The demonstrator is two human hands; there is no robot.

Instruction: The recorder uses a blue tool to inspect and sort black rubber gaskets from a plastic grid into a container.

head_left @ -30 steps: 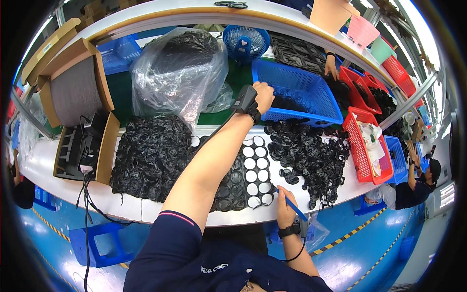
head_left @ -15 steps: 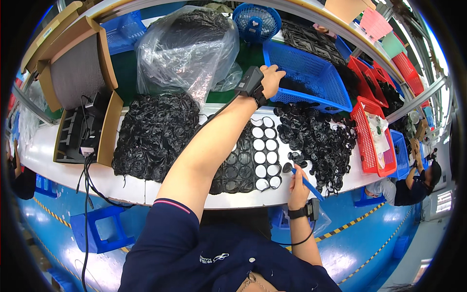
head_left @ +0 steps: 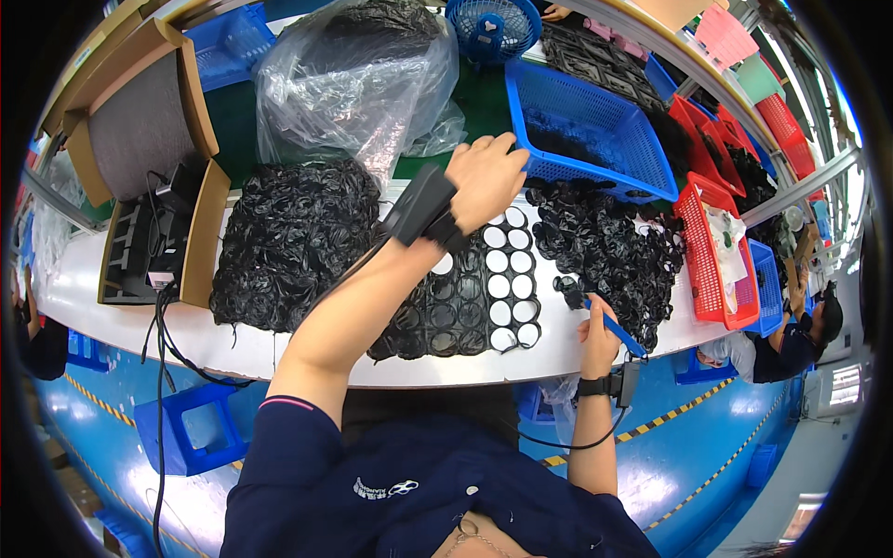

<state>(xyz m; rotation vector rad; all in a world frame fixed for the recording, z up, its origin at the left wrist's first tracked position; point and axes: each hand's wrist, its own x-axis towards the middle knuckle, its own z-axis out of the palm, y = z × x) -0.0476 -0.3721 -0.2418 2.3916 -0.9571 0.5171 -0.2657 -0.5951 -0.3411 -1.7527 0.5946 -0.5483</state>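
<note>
Since a second ago, the left hand [head_left: 486, 177] has pulled back to the blue basket [head_left: 595, 130]'s near rim, fingers curled, gripping nothing visible. Right hand [head_left: 598, 330] grasps a blue tool [head_left: 609, 324] — tip on a black ring [head_left: 569, 288] beside the tray [head_left: 474, 298].

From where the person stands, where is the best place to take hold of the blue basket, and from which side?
Probably the near rim of the blue basket, taken from the front, the person's own side. The basket is tilted with its open top facing the person, so that edge is the closest. The left hand is already at its near left corner. The right hand holds a blue tool.
</note>
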